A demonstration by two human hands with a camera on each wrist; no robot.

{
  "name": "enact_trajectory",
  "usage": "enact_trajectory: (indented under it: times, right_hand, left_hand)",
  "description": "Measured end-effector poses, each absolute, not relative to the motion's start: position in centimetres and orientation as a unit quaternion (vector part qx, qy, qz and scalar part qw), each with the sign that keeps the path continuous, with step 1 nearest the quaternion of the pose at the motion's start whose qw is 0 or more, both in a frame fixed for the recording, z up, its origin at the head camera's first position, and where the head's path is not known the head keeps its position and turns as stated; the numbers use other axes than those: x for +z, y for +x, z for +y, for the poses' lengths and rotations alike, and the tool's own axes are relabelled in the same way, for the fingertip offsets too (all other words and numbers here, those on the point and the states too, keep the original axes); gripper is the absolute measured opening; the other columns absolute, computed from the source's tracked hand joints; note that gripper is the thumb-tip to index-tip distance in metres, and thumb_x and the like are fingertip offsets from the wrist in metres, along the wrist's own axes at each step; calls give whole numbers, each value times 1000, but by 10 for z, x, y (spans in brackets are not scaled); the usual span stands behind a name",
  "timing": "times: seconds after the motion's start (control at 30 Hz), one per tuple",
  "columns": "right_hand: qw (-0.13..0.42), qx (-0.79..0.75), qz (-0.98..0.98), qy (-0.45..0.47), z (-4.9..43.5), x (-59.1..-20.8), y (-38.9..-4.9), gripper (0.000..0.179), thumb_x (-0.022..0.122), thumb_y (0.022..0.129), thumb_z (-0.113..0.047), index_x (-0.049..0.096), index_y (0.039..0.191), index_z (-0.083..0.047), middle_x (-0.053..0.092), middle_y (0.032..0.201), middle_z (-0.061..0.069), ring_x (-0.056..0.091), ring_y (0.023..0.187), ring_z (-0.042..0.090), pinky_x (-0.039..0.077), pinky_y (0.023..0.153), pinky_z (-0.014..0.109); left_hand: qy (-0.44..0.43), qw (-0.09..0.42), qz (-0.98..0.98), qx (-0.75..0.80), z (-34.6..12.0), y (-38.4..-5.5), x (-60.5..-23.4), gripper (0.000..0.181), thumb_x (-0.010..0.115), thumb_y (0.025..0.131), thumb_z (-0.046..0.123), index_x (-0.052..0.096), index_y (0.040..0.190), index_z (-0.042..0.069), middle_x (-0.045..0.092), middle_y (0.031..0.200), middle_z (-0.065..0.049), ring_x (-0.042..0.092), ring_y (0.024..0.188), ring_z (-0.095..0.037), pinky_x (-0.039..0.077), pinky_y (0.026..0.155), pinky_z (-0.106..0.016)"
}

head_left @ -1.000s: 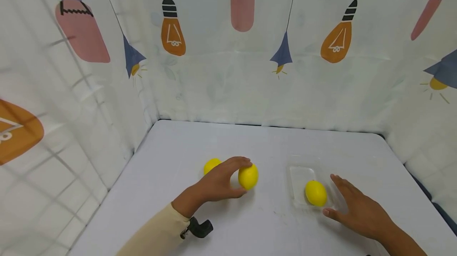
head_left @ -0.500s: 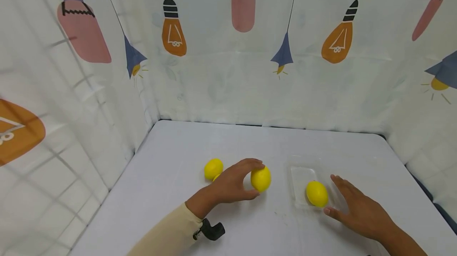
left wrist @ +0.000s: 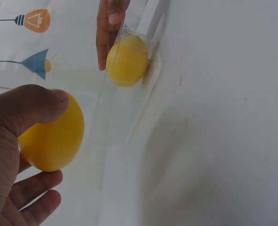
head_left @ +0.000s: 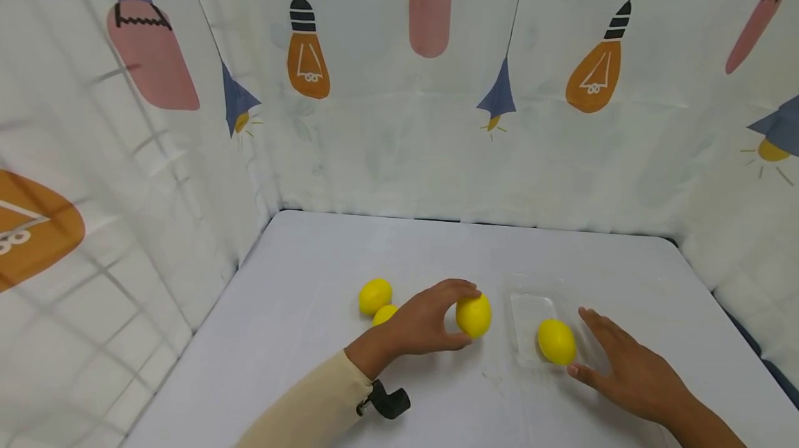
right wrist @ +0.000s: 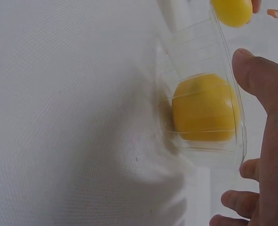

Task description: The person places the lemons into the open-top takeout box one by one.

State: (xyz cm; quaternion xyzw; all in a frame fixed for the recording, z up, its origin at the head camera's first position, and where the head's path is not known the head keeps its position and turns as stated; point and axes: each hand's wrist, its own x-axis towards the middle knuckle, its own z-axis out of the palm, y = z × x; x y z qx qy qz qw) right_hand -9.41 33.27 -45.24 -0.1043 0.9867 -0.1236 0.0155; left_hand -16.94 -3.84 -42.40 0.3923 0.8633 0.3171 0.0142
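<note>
white curtains (head_left: 374, 150) printed with hanging lamps and bulbs rose behind a white-covered table (head_left: 312, 254) in the head view. a far lemon (head_left: 375, 297) and a near lemon (head_left: 384, 313) lay there just beside each other, the second partly hidden by the left hand (head_left: 431, 320). that hand, below a beige sleeve (head_left: 312, 403), pinched a third lemon (head_left: 474, 315) between thumb and fingers above the table, just left of a clear plastic tray (head_left: 529, 306). a fourth lemon (head_left: 556, 342) sat inside the tray, toward its near end. the right hand (head_left: 630, 372) was spread wide beside it.

from the left wrist, the thumb pressed the third lemon's side, two fingertips showing below.

from the right wrist, the fourth lemon showed through the tray's wall; whether thumb or fingers touched the rim, i couldn't tell.
</note>
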Motion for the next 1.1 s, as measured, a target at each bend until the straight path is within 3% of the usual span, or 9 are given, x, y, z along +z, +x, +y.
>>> enact_trajectory:
  times: [0.77,1.1]
  right_hand:
    - [29,-112,989,-94,332,-453,-96,110,59,85,-80,22,163,-12,36,157,26,45,133,50,49,86,70]
    - [41,-114,989,-88,330,-453,-97,111,57,84,-82,23,163,-11,36,157,26,45,134,49,48,88,70]
  left_hand:
    - [410,33,854,320,-3,-170,-429,69,82,89,30,51,149,19,47,153,9,41,141,-6,36,114,-25]
    - [427,13,850,307,10,-172,-432,68,82,89,32,52,148,19,47,153,8,42,140,-6,36,113,-23]
